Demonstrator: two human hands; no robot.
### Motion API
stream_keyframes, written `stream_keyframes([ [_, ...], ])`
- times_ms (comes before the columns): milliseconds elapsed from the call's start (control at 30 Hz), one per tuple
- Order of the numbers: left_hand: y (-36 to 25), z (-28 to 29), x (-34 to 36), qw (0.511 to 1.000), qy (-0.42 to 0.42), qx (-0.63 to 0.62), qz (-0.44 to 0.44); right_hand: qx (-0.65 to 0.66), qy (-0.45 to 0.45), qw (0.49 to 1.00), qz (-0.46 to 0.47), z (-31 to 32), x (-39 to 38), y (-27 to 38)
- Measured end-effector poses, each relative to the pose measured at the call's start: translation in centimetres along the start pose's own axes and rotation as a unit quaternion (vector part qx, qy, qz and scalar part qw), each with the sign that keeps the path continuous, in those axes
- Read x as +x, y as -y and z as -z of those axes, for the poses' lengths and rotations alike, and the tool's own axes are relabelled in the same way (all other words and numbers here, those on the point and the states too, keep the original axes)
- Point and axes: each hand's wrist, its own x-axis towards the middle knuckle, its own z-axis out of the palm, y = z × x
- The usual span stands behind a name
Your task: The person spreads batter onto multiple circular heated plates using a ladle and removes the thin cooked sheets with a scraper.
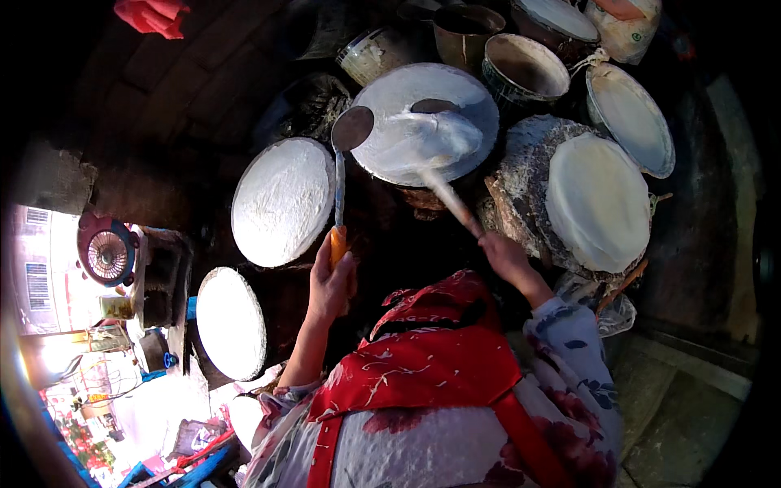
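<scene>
My left hand [332,281] is closed around the orange handle of a ladle [339,191]. Its round dark head [352,128] hovers at the left edge of a round white-topped surface [382,93]. My right hand [506,259] grips a pale wooden stick [451,202], which reaches up and left onto that same surface. By the stick's far end lies a loose, wrinkled white sheet [435,140]; whether the two are joined I cannot tell. Behind the sheet shows a dark oval patch, perhaps a shadow.
Round white discs stand at left [285,202], lower left [232,324] and right [598,203]. Several pots and buckets [525,69] line the back, beside a white-rimmed round tray [630,118]. A fan [107,250] is by the bright opening at left. A red apron [423,370] covers my front.
</scene>
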Motion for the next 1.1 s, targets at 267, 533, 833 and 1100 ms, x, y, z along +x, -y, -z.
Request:
stream_keyframes([
  [267, -0.4, -1.8, 1.5, 0.999, 0.010, -0.004, 0.033, 0.019, -0.011, 0.991, -0.132, 5.5, 5.8, -2.2],
  [533, -1.2, -2.9, 0.8, 0.997, 0.003, -0.009, 0.077, -0.063, -0.028, 0.990, -0.126, 7.3, 10.9, -6.2],
  [833, -1.3, -4.2, 0.6, 0.997, -0.033, -0.022, 0.072, -0.079, -0.066, 0.995, -0.010, 7.1, 22.0, -3.1],
  [1100, 0.8, -1.6, -0.6, 0.988, -0.061, -0.107, 0.088, -0.082, -0.035, 0.984, -0.152, 5.4, 10.3, -1.7],
])
